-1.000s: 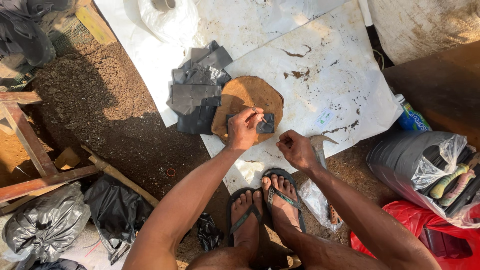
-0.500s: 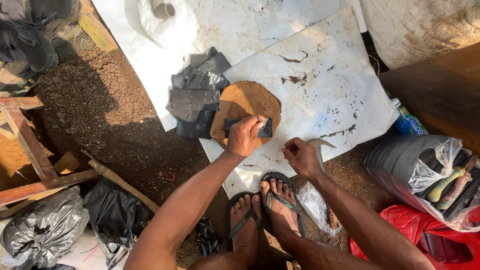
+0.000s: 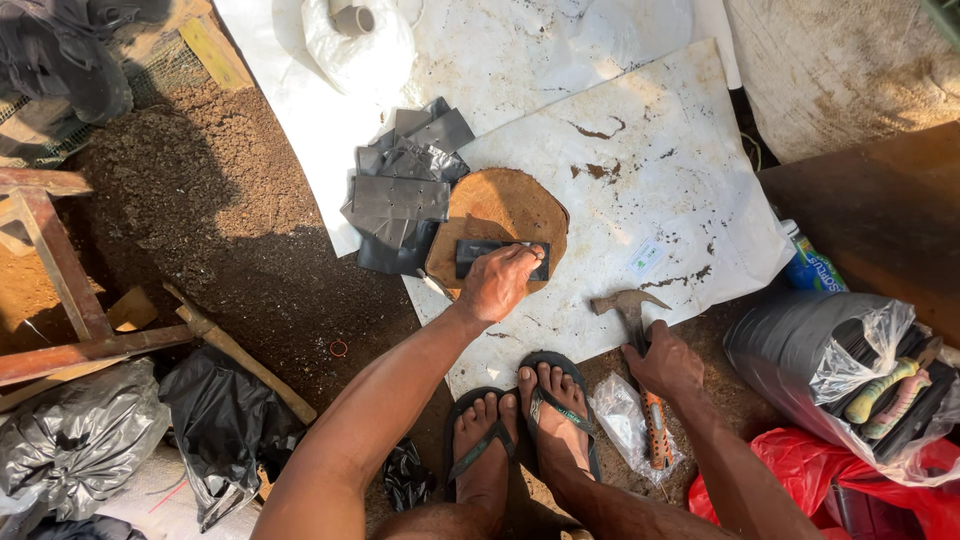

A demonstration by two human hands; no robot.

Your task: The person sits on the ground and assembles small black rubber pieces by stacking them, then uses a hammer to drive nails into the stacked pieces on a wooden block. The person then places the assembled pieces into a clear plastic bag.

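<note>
At the far left, crumpled black plastic bags are lying on the dirt near a wooden frame. Moving right, a stack of dark grey sheet pieces is sitting on the white sheet, touching the left edge of the round wooden block. Your left hand is pressing a dark rectangular strip flat onto that block, fingers spread across its near right part. Your feet in sandals are resting just near of the sheet. Further right, your right hand is wrapping its fingers around the handle of a claw hammer, whose head is lying on the sheet's near edge. A clear bag of tools is sitting at the far right.
</note>
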